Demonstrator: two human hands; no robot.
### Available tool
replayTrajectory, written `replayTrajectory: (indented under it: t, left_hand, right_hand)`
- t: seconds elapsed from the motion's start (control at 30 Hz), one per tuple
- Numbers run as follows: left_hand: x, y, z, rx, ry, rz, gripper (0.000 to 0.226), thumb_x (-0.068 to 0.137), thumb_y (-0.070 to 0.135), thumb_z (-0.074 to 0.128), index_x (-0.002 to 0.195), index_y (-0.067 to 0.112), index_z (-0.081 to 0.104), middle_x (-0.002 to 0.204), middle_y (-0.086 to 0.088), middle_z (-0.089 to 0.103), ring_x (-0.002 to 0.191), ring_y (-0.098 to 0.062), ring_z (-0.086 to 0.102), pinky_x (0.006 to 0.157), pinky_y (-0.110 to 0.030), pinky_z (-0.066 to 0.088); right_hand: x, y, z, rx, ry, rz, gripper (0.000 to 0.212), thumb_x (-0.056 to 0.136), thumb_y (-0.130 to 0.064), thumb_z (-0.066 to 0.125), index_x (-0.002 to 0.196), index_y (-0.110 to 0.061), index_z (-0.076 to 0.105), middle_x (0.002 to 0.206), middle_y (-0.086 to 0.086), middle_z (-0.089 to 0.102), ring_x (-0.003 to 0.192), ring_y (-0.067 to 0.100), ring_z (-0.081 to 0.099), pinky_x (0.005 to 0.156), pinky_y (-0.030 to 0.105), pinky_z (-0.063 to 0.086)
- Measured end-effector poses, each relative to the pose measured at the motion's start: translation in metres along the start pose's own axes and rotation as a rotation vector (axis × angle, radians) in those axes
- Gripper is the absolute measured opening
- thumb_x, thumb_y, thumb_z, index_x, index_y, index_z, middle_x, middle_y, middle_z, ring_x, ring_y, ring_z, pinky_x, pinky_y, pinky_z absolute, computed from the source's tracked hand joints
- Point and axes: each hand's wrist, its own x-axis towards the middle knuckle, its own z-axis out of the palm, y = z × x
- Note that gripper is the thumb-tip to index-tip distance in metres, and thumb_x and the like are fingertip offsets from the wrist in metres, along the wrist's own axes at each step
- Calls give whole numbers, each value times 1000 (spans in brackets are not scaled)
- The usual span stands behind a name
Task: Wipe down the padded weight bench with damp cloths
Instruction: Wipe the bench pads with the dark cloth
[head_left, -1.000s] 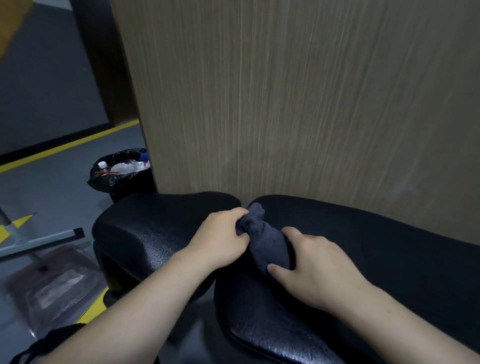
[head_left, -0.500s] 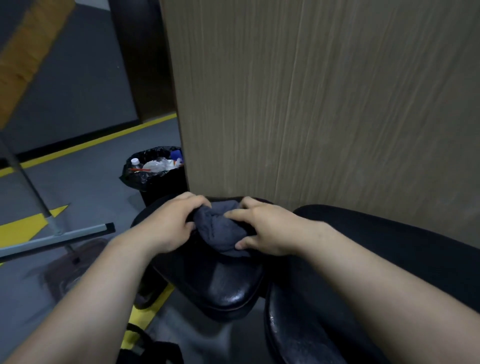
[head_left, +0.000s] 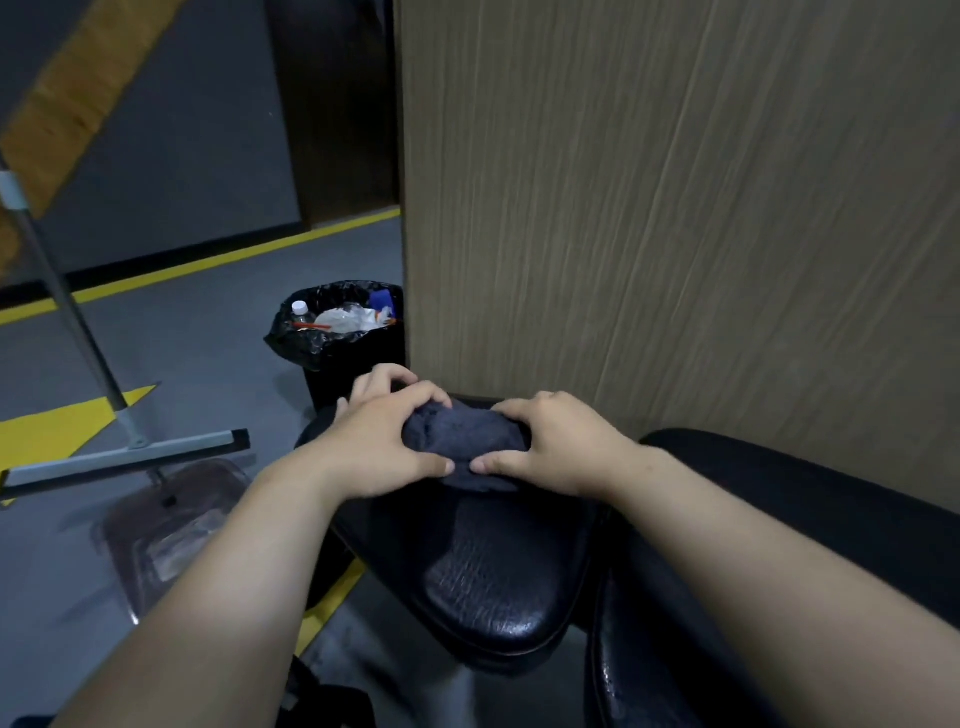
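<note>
Gripping the bunched dark cloth (head_left: 462, 441) from nine o'clock, the left hand (head_left: 374, 441) faces the right hand (head_left: 556, 447) clamping it from three, atop the bench pad (head_left: 498, 587).

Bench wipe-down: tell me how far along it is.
Apparently done: the long pad glistens wet near its front edge. In hand: the left hand and right hand both grip the dark cloth, bunched on the far end of the small pad. Left: the rest of that pad, though its gloss makes this uncertain.
</note>
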Motion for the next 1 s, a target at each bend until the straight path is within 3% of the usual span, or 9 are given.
replayTrajectory:
  t: [0.1,0.17,0.27,0.4,0.53,0.7,0.8,1.0]
  left_hand:
    - [-2,10,3,39,-10,11,61,69,47,74,124,52,48,130,16,32,128,-14,28,115,-57,20]
    - [-7,19,6,66,38,60,65,76,36,72,133,48,42,145,13,29,137,-20,28,117,-61,14]
    - [-17,28,12,164,79,174,75,75,50,57,146,42,35,160,13,18,149,-16,14,119,-61,1]
    - [-25,28,16,217,18,125,74,87,68,51,152,42,24,163,18,13,151,-9,2,117,-60,-4]
    - [-29,41,15,281,122,163,68,93,65,43,154,39,25,164,15,13,152,-10,3,120,-56,-5]
    - [-37,73,31,389,80,169,76,90,74,31,154,32,28,164,4,17,152,-16,7,120,-56,4]
    - [-48,103,50,401,24,294,92,79,82,14,154,31,27,163,6,21,151,-14,10,122,-52,6]
    - [-83,182,80,306,-128,598,86,84,81,21,152,29,33,157,11,35,149,-4,17,124,-41,8]
  right_hand:
    - [-15,-5,6,-69,102,60,56,76,-72,60,110,-27,64,86,-3,61,95,18,56,80,34,48]
    - [-23,-6,8,-108,136,74,55,78,-71,57,106,-24,62,94,-2,64,98,20,56,80,34,48]
    - [-36,-7,6,-84,68,115,66,82,-70,52,129,-23,52,122,-1,57,117,22,50,96,41,44]
    - [-66,-8,-11,5,106,176,84,90,-67,44,153,-17,22,154,2,31,142,22,31,114,48,28]
    - [-123,4,-39,47,193,217,70,95,-58,44,151,-19,28,152,-1,37,139,16,34,116,38,28]
    - [-216,13,-70,-35,129,292,67,93,-61,42,150,-26,30,153,-10,32,142,7,26,117,27,24]
    - [-262,14,-78,-125,77,326,76,90,-68,39,153,-27,24,157,-8,25,145,9,22,118,29,22]
    - [-346,11,-89,-176,69,381,81,88,-72,34,153,-26,22,157,-4,27,145,12,23,118,30,22]
